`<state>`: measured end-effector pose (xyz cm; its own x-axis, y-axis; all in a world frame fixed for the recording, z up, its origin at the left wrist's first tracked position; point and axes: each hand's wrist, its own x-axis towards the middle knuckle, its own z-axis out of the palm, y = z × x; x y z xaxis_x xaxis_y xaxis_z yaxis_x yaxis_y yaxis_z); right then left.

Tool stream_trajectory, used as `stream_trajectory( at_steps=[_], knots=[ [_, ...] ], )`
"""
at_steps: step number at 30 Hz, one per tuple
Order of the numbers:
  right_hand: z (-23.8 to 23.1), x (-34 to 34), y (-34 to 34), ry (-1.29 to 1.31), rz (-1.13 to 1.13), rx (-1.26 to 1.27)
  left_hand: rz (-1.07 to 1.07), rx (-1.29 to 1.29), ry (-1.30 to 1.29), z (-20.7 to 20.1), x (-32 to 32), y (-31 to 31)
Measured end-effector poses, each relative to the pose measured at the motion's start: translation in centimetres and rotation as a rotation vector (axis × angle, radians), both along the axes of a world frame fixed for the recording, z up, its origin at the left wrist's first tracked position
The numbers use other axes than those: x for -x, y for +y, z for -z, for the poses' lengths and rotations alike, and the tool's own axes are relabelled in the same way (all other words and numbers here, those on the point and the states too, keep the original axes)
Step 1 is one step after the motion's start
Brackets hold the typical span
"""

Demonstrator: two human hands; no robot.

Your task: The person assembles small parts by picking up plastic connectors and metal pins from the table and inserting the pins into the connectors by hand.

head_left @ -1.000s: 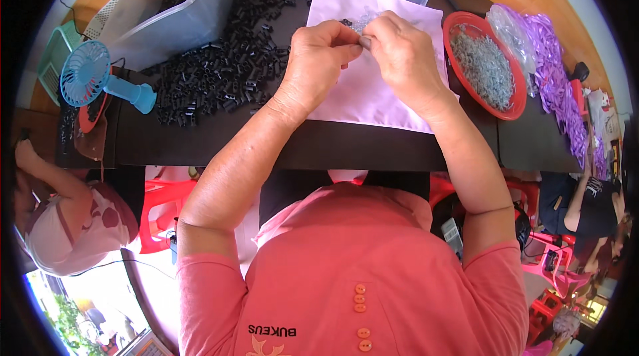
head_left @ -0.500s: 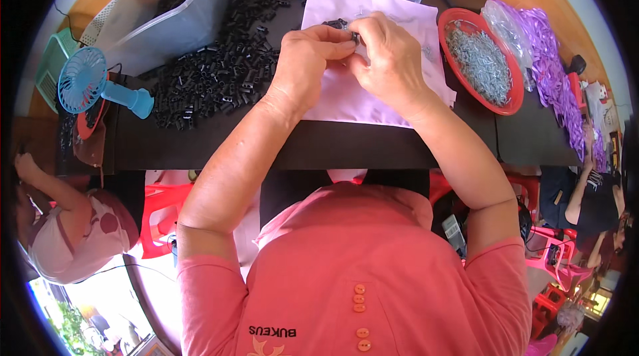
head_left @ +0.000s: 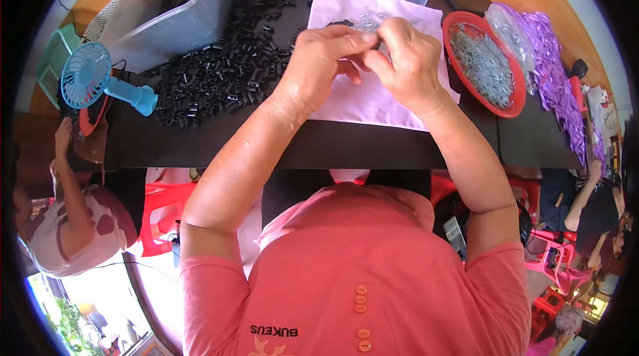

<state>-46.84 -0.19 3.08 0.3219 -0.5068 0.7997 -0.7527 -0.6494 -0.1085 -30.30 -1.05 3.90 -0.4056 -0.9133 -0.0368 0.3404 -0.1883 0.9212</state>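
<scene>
Over a pink cloth point(head_left: 379, 106) my two hands meet, fingertips almost touching. The thumb and forefinger of my left hand point(head_left: 326, 60) are pinched together, the lower fingers curled beneath. My right hand point(head_left: 409, 66) is closed in a pinch against them. A trace of something small and dark shows between the fingertips, but the fingers hide most of it. Just beyond them on the cloth lie small shiny silver pieces point(head_left: 365, 21) and a few black ones point(head_left: 343, 22). To the left spreads a heap of short black tubes point(head_left: 216, 76).
A red basin point(head_left: 510, 112) of small silver metal pieces stands right, beside a clear plastic bag point(head_left: 509, 36) and purple straps point(head_left: 556, 83). Clear plastic bins point(head_left: 193, 23) stand at the back and left. A blue fan point(head_left: 86, 75) is far left. Other people sit at both sides.
My right hand has shifted slightly right. The lower fingers of my left hand now show beneath the pinch. More silver pieces are visible beyond my hands. The person at left has raised an arm.
</scene>
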Motion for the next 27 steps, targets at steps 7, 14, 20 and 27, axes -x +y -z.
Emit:
stream_trajectory(
  at_steps=[7,14,20,27],
  knots=[
    [-0.3,-0.5,-0.4,-0.245,-0.268,-0.295,-0.256,0.158,-0.105,-1.4,-1.4,0.2],
    [0.4,2.1,-0.7,0.361,0.092,-0.301,-0.824,0.671,-0.836,-11.3,-12.9,-5.6],
    [-0.4,2.6,-0.3,0.435,0.157,-0.489,-0.886,1.211,-1.042,-6.2,-9.8,-7.5],
    [0.3,2.5,-1.6,0.354,0.112,-0.505,-0.470,1.075,-1.439,2.1,-3.0,-12.9]
  ],
)
